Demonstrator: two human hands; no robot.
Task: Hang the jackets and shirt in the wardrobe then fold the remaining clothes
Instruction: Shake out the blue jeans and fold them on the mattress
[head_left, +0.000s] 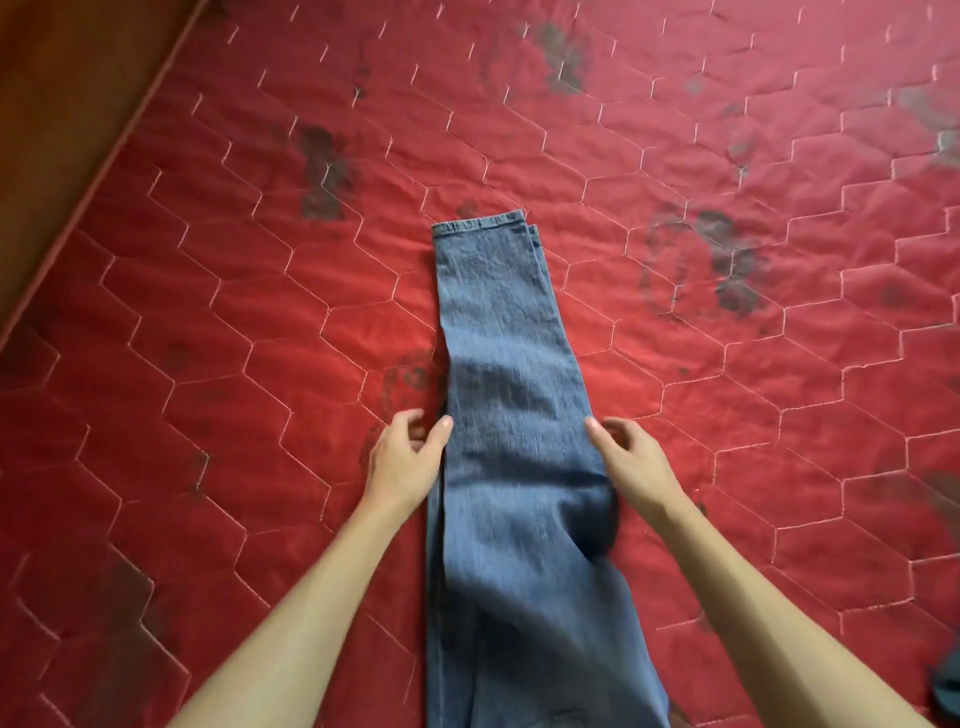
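Left hand (408, 457) and right hand (631, 462) are both loosely open, fingertips just touching the 2 long edges of the jeans (514, 415) without gripping, probably squaring the legs up for a fold. Jeans lie lengthwise on the red mattress (208, 338), hems pointing away.

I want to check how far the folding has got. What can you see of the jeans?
The jeans are faded blue denim, legs laid one on the other in a long strip, hems at the far end. They lie flat on the red quilted mattress. The left hand and right hand touch their edges.
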